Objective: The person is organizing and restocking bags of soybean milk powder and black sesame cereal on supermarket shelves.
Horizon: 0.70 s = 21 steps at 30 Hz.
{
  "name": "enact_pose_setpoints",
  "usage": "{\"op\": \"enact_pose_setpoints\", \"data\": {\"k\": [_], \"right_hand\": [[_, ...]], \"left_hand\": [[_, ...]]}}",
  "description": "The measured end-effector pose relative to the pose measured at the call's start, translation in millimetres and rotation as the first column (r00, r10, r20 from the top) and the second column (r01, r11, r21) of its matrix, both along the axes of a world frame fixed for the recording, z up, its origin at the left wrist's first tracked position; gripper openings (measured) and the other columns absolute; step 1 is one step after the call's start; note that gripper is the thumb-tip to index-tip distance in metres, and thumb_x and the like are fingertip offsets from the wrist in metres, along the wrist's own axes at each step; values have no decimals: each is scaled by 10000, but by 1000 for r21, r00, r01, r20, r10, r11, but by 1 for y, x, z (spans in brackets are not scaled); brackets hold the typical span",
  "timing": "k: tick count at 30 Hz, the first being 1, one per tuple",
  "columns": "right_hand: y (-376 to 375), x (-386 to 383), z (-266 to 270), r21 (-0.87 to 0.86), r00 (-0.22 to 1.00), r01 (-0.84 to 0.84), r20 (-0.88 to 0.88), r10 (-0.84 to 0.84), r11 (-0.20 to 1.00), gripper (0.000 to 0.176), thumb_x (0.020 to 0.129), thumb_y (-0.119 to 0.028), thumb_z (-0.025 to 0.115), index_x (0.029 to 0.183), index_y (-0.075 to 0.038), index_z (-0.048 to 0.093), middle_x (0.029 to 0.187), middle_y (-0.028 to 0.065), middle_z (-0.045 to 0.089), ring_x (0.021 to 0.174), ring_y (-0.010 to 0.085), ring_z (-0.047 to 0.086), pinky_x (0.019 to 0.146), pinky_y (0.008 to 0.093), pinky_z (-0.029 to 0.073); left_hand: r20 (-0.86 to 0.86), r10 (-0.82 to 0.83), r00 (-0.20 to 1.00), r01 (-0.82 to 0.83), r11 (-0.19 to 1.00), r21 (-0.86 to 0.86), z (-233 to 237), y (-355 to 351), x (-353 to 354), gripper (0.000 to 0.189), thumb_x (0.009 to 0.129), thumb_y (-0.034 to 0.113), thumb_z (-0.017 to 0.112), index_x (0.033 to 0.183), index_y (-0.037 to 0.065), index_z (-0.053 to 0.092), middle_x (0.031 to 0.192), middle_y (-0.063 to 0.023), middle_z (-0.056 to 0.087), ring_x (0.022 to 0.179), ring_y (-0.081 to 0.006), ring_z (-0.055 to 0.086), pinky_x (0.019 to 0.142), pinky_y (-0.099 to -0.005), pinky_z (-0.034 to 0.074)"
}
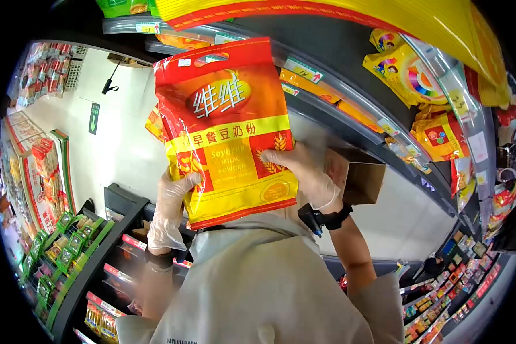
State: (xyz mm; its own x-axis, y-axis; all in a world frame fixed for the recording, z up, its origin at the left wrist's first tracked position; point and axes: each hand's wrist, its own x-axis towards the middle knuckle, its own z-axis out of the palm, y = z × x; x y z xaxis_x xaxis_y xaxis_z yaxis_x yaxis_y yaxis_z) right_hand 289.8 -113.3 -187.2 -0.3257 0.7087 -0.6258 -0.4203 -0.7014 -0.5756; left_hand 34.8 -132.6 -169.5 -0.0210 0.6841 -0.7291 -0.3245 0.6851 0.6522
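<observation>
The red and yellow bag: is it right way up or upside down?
Right way up, slightly tilted: the printing on the bag reads upright.

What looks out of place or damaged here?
The yellow packets on the right-hand shelf slump at odd angles. An open cardboard box seems left on the floor. The held bag shows no tear in front.

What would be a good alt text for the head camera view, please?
A left hand and right hand in clear gloves hold up a red and yellow bag of soybean milk powder; around are stocked shop shelves and a cardboard box.
</observation>
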Motion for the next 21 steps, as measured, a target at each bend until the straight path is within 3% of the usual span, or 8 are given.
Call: {"op": "enact_pose_setpoints", "data": {"k": [9,12,15,18,21], "right_hand": [[1,20,12,110,996,-84,-6,85,990,406,752,-235,737,1056,-19,576,955,56,638,862,131,604,777,259,484],[-2,21,12,118,998,-63,-1,63,991,417,756,-246,732,1065,-18,571,963,52,636,859,123,604,772,251,485],[-7,24,10,-22,985,30,-167,-33,999,429,768,-272,711,1081,-19,562,982,51,630,863,112,601,771,244,484],[-6,29,19,55,990,58,-134,-50,997,456,789,-295,674,1119,-13,536,1012,57,617,883,113,597,784,245,477],[-9,31,25,-15,989,111,-95,-112,994,479,789,-294,673,1141,-7,519,1032,60,607,898,122,594,795,245,470]], "left_hand": [[-24,17,1000,-15,997,81,14,-10,12,499,724,99,745,1137,-23,492,1006,-97,629,854,-192,626,777,-314,520],[-43,-36,998,42,989,144,14,-13,12,439,807,137,675,1162,-29,478,1041,-93,611,887,-169,610,793,-291,505],[-144,-143,979,164,976,145,23,-11,17,366,878,163,584,1169,-34,482,1047,-68,605,910,-129,586,821,-257,466],[-98,-186,978,201,965,168,28,-7,25,415,883,242,586,1180,-28,477,1058,-59,601,924,-113,575,830,-250,459],[-55,-172,984,178,973,149,31,-5,31,462,876,260,592,1194,-43,451,1075,-80,592,928,-133,586,823,-265,477]]}}
